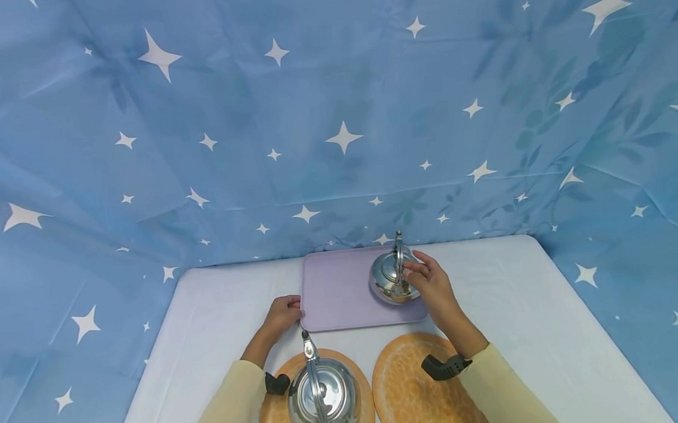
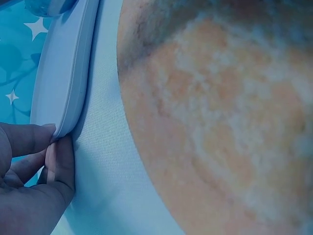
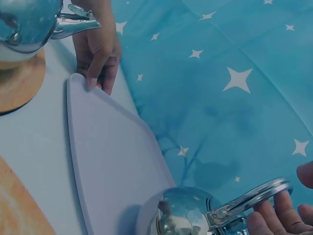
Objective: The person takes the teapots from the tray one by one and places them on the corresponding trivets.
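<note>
A shiny metal kettle (image 1: 384, 279) with a raised arched handle stands on the right part of a lilac tray (image 1: 337, 293). My right hand (image 1: 433, 289) is at its handle (image 3: 254, 198); fingers touch it, while the thumb is apart in the right wrist view. My left hand (image 1: 283, 315) pinches the tray's near left edge between thumb and fingers, as the left wrist view (image 2: 44, 156) also shows. A second metal kettle (image 1: 324, 398) sits on the left round orange mat (image 1: 365, 399), close to my left forearm.
Another round orange mat (image 1: 409, 379) lies beneath my right forearm. A white-covered table (image 1: 518, 292) carries everything. Behind it hangs a blue cloth (image 1: 312, 112) with white stars, close to the tray's far edge. Black straps (image 1: 445, 366) cross both wrists.
</note>
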A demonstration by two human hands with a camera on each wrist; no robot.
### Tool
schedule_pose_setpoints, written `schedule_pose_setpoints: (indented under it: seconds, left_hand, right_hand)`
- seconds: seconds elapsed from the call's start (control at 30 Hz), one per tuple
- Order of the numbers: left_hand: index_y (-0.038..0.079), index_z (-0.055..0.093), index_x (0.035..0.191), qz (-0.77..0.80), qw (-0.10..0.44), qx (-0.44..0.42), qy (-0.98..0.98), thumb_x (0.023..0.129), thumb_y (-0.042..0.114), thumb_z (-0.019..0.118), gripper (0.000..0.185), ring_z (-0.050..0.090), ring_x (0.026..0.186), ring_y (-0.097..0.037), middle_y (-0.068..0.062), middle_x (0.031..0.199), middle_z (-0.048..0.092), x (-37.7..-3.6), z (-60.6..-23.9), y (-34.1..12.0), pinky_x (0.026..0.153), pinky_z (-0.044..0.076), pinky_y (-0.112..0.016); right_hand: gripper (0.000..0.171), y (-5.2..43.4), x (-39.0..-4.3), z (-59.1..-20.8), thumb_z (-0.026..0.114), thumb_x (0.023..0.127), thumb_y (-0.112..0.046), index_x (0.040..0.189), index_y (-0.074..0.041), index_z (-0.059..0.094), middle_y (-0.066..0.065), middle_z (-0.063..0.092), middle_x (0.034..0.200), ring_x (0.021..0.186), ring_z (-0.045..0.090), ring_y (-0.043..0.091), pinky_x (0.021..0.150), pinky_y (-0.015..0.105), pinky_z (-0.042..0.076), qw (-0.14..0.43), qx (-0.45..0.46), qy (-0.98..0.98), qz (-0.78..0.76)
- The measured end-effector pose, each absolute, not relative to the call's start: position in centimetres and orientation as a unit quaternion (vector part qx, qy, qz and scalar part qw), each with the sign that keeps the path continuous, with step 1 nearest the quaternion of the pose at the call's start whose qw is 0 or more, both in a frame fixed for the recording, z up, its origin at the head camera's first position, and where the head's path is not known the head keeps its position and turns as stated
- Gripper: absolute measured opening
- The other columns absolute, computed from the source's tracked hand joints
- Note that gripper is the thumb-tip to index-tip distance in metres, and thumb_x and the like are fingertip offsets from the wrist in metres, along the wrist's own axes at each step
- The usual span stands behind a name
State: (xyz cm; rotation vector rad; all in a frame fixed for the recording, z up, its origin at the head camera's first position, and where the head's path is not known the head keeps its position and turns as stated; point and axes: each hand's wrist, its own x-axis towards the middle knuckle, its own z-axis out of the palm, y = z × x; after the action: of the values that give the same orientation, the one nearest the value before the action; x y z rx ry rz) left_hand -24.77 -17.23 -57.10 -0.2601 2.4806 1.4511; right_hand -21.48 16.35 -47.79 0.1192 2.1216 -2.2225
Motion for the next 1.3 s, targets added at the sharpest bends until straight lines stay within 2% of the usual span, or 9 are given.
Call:
schedule_pose_setpoints:
  seconds: [0.3, 0.53, 0.87, 1.13, 1.3]
  left_hand:
    - [-0.01, 0.055, 0.128, 0.493, 0.127, -0.086, 0.857, 0.084, 0.0, 0.061, 0.046, 0.06, 0.093, -0.021, -0.01, 0.101, 0.063, -24.6, -57.2, -17.3, 0.081, 0.054, -0.032]
    - [-0.01, 0.055, 0.128, 0.49, 0.126, -0.082, 0.858, 0.083, 0.0, 0.062, 0.046, 0.06, 0.094, -0.021, -0.009, 0.101, 0.063, -24.7, -57.2, -17.4, 0.081, 0.053, -0.032]
    - [-0.011, 0.055, 0.128, 0.496, 0.125, -0.079, 0.856, 0.083, -0.001, 0.061, 0.046, 0.059, 0.093, -0.021, -0.01, 0.101, 0.063, -24.8, -57.2, -17.5, 0.079, 0.054, -0.031]
    - [-0.011, 0.056, 0.127, 0.492, 0.123, -0.083, 0.858, 0.084, -0.001, 0.062, 0.045, 0.059, 0.093, -0.022, -0.01, 0.101, 0.063, -24.8, -57.1, -17.5, 0.08, 0.053, -0.032]
    - [-0.01, 0.056, 0.128, 0.489, 0.124, -0.087, 0.859, 0.084, 0.0, 0.062, 0.046, 0.06, 0.094, -0.021, -0.009, 0.101, 0.063, -24.7, -57.1, -17.4, 0.081, 0.053, -0.032]
  right_hand:
    - [0.049, 16.0, -22.8, -48.5, 0.051, 0.099, -0.007, 0.146, 0.0, 0.036, 0.021, 0.048, 0.133, 0.111, 0.057, 0.015, 0.095, 0.026, 0.048, 0.049, 0.067, 0.67, -0.738]
    - [0.039, 15.6, -23.5, -48.7, 0.053, 0.099, -0.006, 0.136, 0.006, 0.049, 0.021, 0.056, 0.126, 0.104, 0.059, 0.013, 0.089, 0.024, 0.051, 0.033, 0.065, 0.705, -0.706]
    - [0.033, 15.4, -24.0, -48.6, 0.056, 0.097, -0.005, 0.126, 0.01, 0.053, 0.022, 0.06, 0.116, 0.089, 0.062, 0.009, 0.081, 0.024, 0.053, 0.016, 0.065, 0.715, -0.696]
    - [0.031, 15.5, -24.1, -48.6, 0.056, 0.096, -0.005, 0.124, 0.008, 0.055, 0.019, 0.062, 0.11, 0.089, 0.062, 0.012, 0.082, 0.031, 0.054, 0.009, 0.063, 0.732, -0.679]
    - [0.032, 15.7, -23.9, -48.4, 0.055, 0.097, -0.006, 0.126, 0.007, 0.054, 0.018, 0.061, 0.113, 0.093, 0.06, 0.014, 0.081, 0.027, 0.053, 0.01, 0.065, 0.74, -0.669]
